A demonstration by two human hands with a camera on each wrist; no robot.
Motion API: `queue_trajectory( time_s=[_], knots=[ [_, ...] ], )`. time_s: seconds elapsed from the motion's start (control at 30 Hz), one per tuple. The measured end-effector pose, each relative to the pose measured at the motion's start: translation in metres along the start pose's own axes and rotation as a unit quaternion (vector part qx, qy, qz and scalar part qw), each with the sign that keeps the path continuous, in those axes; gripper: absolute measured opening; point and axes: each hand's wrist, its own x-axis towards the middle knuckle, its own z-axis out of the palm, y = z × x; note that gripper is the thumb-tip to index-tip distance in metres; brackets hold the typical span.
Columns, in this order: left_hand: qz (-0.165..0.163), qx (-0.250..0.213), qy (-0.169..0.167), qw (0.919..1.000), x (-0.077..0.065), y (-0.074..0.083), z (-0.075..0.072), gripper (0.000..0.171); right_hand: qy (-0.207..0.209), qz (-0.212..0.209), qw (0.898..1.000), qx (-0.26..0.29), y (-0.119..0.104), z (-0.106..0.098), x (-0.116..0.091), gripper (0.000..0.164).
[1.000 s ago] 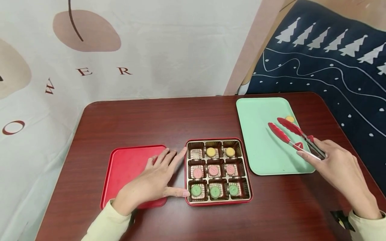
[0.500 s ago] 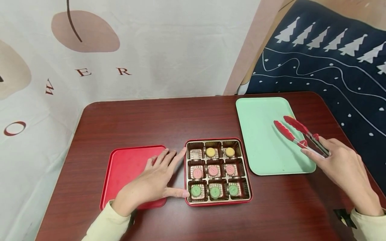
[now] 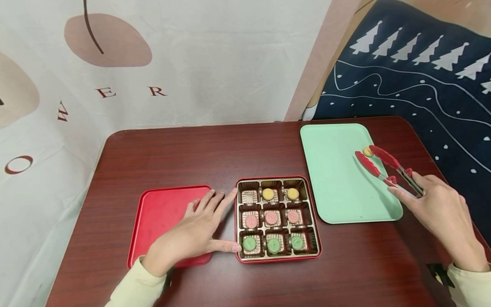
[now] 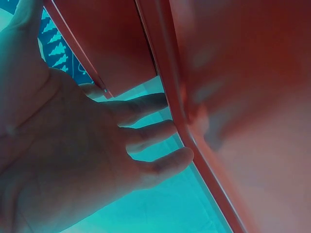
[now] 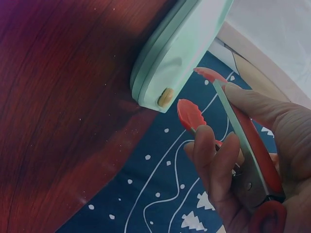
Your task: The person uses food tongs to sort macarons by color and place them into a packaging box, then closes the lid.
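Observation:
My right hand (image 3: pixel 441 209) grips a pair of red-tipped metal tongs (image 5: pixel 245 141), whose tips stand spread apart over the right side of the mint tray (image 3: pixel 330 179). Close by the far tip lies a yellow disc-shaped sweet (image 3: pixel 368 152), near the tray's right edge. My left hand (image 3: pixel 195 232) is spread, thumb and index fingertip at the left rim of a red box (image 3: pixel 317 251). Its divided insert bears two yellow sweets (image 3: pixel 268 194) in the back row, three pink sweets (image 3: pixel 271 218) in the middle and three green sweets (image 3: pixel 273 245) in front. The back-left compartment holds nothing.
A red lid (image 3: pixel 161 213) lies on the brown table (image 3: pixel 199 157) at the left, partly under my left hand in the head view. Behind the table hang a pale printed cloth (image 3: pixel 230 64) and a dark blue cloth (image 3: pixel 402 81) with white trees.
My right hand has moved to the right with the tongs, whose tips have shifted rightward around the yellow sweet. The left hand and the box have stayed put.

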Motion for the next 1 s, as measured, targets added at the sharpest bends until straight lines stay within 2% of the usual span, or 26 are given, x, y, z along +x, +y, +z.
queue_trajectory(
  time_s=[0.27,0.7,1.0],
  knots=[
    [0.008,0.0,0.008,0.9999,-0.0015,-0.0003,0.001,0.129,0.001,0.011,1.0,-0.005,0.002,0.0025,0.0002,0.068],
    [0.01,0.003,0.01,0.9999,-0.0004,-0.0006,0.0012,0.129,-0.002,0.015,1.0,-0.011,0.0059,0.0044,0.0038,0.064],
    [0.013,0.001,0.009,0.9999,-0.0012,-0.0012,0.0007,0.128,-0.022,0.03,0.999,-0.018,0.0057,0.0034,0.0083,0.065]
  ],
)
